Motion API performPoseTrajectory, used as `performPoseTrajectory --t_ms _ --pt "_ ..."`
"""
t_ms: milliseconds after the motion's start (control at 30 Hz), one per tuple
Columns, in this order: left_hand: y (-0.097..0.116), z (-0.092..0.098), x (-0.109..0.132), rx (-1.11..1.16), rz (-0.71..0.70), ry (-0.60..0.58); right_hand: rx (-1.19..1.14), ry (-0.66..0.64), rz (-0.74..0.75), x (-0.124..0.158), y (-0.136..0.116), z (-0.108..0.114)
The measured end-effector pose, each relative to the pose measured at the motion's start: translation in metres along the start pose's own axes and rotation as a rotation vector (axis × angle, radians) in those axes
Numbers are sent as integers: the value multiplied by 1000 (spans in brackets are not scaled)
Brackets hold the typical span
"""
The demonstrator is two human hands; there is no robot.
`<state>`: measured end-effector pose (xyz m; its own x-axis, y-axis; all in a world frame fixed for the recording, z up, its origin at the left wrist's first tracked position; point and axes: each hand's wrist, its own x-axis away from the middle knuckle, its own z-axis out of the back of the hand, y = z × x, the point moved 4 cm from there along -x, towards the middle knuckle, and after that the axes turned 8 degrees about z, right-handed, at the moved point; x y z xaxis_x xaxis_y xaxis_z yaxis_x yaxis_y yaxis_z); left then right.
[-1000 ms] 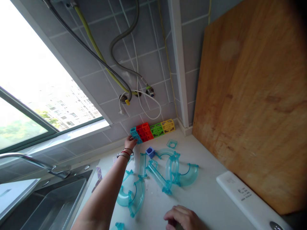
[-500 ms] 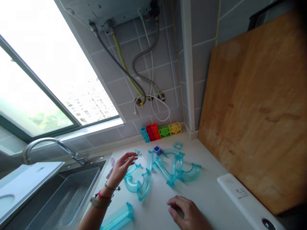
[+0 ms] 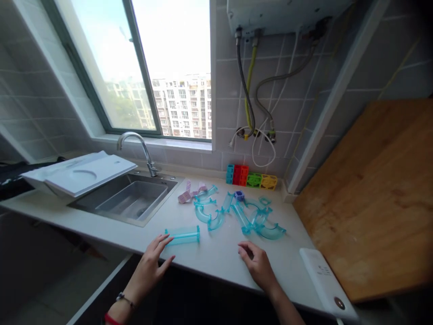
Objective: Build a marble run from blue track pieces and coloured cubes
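Observation:
My left hand [image 3: 150, 262] is open at the counter's front edge, fingers spread. Its fingertips overlap the left end of a straight translucent turquoise track piece [image 3: 184, 238]; whether they touch it I cannot tell. My right hand [image 3: 257, 266] rests on the counter to the right, fingers curled in toward the thumb, with nothing showing in them. Beyond the hands lie curved turquoise track pieces [image 3: 216, 221], more straight ones [image 3: 241, 216] and a curved piece at the right [image 3: 272, 231]. A small blue-violet cube [image 3: 239, 196] stands among them, and pale purple pieces [image 3: 184, 197] lie near the sink.
Blue, red, green and yellow openwork blocks [image 3: 241, 175] stand in a row against the wall. Left is a steel sink [image 3: 149, 222] with a faucet [image 3: 145, 151] and a white panel [image 3: 91, 174] over it. A wooden board [image 3: 368, 203] and a white device [image 3: 321, 275] stand right.
My left hand has come back from over the far pieces to the straight track piece near the front edge. My right hand keeps its curled pose. The view has turned left and levelled.

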<state>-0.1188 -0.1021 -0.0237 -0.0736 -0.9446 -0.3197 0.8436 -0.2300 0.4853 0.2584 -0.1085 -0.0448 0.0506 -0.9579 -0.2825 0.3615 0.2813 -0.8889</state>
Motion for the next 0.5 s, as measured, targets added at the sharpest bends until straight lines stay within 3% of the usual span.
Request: performPoseTrajectory --t_ms 167,400,500 --pt "5 2 -17 41 19 -1 7 34 37 2 4 0" --pt "12 -19 -53 27 5 -72 2 8 30 3 14 -2" --pt "5 -20 -57 -26 83 -20 2 -5 22 3 15 -3"
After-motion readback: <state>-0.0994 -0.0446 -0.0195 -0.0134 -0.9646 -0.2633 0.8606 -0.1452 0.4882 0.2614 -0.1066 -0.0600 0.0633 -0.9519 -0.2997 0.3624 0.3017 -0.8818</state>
